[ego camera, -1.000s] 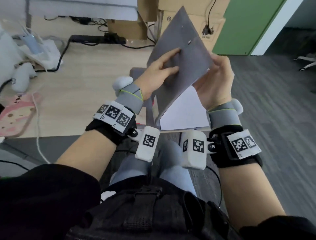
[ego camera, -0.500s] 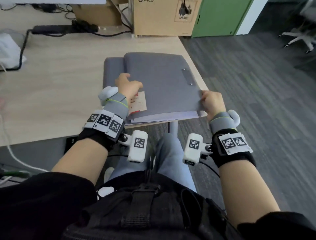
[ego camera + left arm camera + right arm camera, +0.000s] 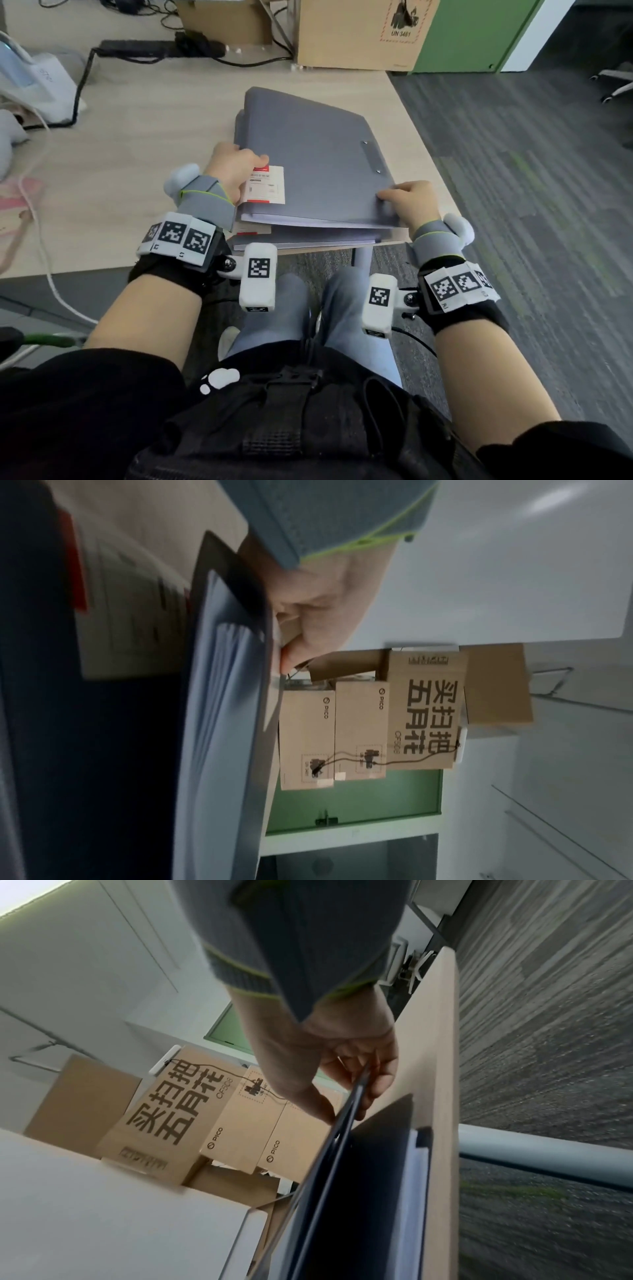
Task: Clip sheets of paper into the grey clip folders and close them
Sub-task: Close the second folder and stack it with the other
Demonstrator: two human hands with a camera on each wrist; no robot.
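A closed grey clip folder [image 3: 308, 150] with a red-and-white label lies on top of another grey folder [image 3: 301, 236] at the near right corner of the wooden desk [image 3: 137, 144]. White sheets [image 3: 308, 222] show along its near edge. My left hand [image 3: 236, 168] grips the top folder's left edge, thumb on the cover; in the left wrist view the fingers [image 3: 308, 631] pinch the cover [image 3: 240, 588]. My right hand [image 3: 411, 202] pinches the folder's near right corner, seen thumb over fingers [image 3: 363, 1074] in the right wrist view.
Cardboard boxes [image 3: 363, 31] and a green cabinet [image 3: 479, 34] stand beyond the desk's far edge. A black power strip [image 3: 154, 48] with cables lies at the back. A white device [image 3: 37, 82] sits far left. Grey carpet [image 3: 531, 171] is to the right.
The folder, held open and upright a second ago, now lies closed and flat on the stack. Both hands came down with it and hold its left edge and right corner.
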